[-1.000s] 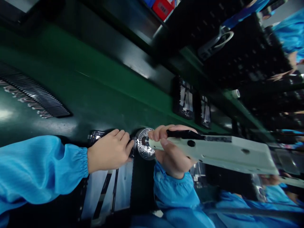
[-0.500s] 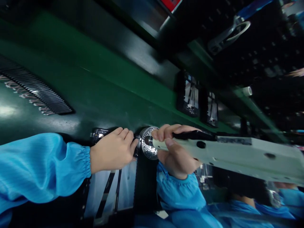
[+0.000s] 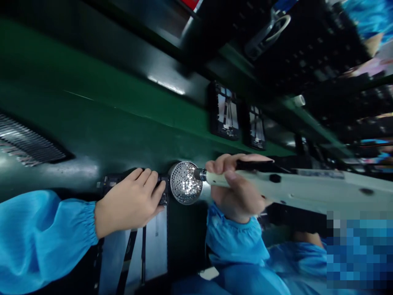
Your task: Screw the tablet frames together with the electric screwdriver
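Observation:
My right hand (image 3: 238, 186) is wrapped round a pale electric screwdriver (image 3: 294, 186), which lies nearly level across the view. The screwdriver's tip is over the right side of a round metal dish (image 3: 181, 174) with many small shiny screws in it. Left of the dish, my left hand (image 3: 132, 200) lies over the top end of an opened tablet-like device (image 3: 156, 246), its fingers bent together over the edge. Grey-white panels and black strips show inside the device. The fingertips of my left hand are partly hidden against it.
A row of thin dark parts with wire ends (image 3: 33, 139) lies at the left on the green bench (image 3: 107, 119). Two similar opened devices (image 3: 227, 112) stand beyond the dish. Another person's blue sleeve (image 3: 301, 254) is at lower right. A dark rack (image 3: 303, 61) fills the upper right.
The screwdriver and my right hand have moved right relative to the dish, so more of its screws show. My left hand stays on the device. The whole view has shifted somewhat.

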Demonstrator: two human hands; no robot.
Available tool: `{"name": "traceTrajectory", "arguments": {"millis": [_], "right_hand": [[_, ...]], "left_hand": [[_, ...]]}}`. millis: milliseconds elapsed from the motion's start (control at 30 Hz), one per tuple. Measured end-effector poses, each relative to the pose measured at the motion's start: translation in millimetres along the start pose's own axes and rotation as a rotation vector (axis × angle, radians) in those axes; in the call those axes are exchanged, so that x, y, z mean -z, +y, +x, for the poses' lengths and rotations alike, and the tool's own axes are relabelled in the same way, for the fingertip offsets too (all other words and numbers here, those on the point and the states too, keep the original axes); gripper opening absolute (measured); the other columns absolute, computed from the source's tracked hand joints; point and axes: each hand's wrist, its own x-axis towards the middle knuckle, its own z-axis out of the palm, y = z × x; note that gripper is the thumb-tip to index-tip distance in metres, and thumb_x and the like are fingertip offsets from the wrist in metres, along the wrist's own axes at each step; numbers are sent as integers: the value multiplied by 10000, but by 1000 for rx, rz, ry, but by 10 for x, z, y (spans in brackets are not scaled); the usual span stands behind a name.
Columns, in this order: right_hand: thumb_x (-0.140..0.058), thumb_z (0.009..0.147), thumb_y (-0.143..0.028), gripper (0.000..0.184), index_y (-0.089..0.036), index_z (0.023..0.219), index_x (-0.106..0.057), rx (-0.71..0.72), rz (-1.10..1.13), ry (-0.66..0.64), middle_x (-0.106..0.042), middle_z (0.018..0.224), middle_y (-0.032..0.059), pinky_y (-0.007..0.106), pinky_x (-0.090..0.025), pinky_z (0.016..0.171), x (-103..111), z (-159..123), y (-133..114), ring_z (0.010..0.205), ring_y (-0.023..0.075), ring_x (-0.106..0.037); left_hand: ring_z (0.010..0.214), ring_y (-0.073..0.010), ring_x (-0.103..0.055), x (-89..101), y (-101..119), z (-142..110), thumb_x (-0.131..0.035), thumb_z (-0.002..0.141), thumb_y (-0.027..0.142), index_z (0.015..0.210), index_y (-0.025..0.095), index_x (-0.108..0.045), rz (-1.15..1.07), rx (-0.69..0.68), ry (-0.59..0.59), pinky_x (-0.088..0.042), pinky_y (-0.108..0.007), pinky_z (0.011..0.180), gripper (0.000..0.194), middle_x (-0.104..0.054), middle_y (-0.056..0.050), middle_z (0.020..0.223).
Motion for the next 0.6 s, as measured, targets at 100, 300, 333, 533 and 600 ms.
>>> {"name": "traceTrajectory", "arguments": {"millis": [100, 300, 333, 533, 600], "right_hand": [[-718, 674, -154, 235, -254, 876, -653, -35, -27, 60, -507, 623, -56, 299, -473, 567, 75, 86, 96, 590, 137, -538], [-741, 671, -162, 251, -244, 882, -632, -83, 10, 60, -547, 647, -56, 308, -482, 588, 1, 122, 272, 591, 130, -536], [-746, 670, -163, 252, -242, 881, -632, -90, 10, 60, -555, 649, -55, 309, -483, 590, -3, 122, 279, 593, 130, -539], [-755, 669, -169, 238, -244, 855, -628, -111, -20, 65, -551, 632, -59, 317, -486, 584, 21, 127, 276, 585, 134, -542], [-752, 672, -170, 213, -239, 828, -626, -114, -20, 60, -543, 622, -57, 314, -482, 574, 29, 132, 278, 580, 132, -539]], "left_hand": [[1074, -384, -688, -1, -4, -5, -524, 996, 416, 1243, 35, -648, -9, 5, 4, -576, -507, 901, 471, -690, -253, 1162], [1063, -392, -687, 1, -16, 4, -544, 979, 414, 1239, 40, -638, -12, 10, 25, -581, -516, 880, 465, -684, -261, 1147], [1060, -391, -687, -1, -16, 5, -545, 978, 416, 1238, 40, -637, -13, 10, 25, -581, -516, 879, 466, -685, -259, 1142], [1074, -380, -684, -12, -15, 1, -531, 986, 429, 1237, 49, -631, -15, 12, 16, -578, -509, 895, 466, -685, -248, 1158], [1072, -380, -684, -11, -16, 2, -524, 989, 428, 1233, 48, -632, -15, 14, 18, -579, -506, 892, 464, -685, -249, 1157]]}}
